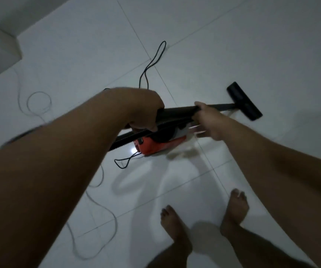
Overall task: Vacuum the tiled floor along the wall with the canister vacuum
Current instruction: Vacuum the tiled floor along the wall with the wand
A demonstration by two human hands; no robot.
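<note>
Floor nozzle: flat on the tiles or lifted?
Cannot tell for sure. The floor nozzle looks down on the tiled floor at the wand's far end, but no contact line shows.

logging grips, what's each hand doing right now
left hand: closed on the wand, near the hose
right hand: closed on the wand, farther down

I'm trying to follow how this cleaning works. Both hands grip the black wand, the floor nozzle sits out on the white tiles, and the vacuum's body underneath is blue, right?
Not quite: the vacuum body is orange-red, not blue, as the head view shows. The rest holds: the left hand and right hand both grip the black wand, and the floor nozzle sits out on the white tiles.
</note>
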